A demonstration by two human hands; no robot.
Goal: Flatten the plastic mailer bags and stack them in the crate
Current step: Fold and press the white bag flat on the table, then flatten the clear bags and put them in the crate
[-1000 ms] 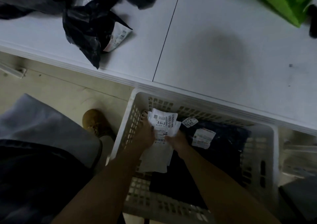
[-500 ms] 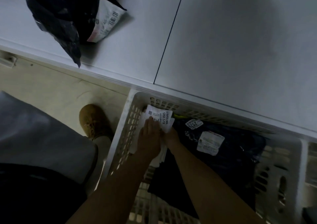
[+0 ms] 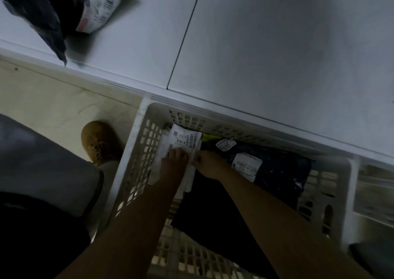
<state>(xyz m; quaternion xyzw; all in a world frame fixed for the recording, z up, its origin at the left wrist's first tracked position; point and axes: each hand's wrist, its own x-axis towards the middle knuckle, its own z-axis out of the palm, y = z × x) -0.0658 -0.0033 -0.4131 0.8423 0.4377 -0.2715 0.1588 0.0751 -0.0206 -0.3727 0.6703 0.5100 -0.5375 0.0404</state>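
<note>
Inside the crate [image 3: 136,150], at its left wall, my left hand [image 3: 173,163] lies flat on the white mailer [image 3: 181,142]; my right hand [image 3: 210,163] pinches its edge. I should press evenly before letting go.
</note>
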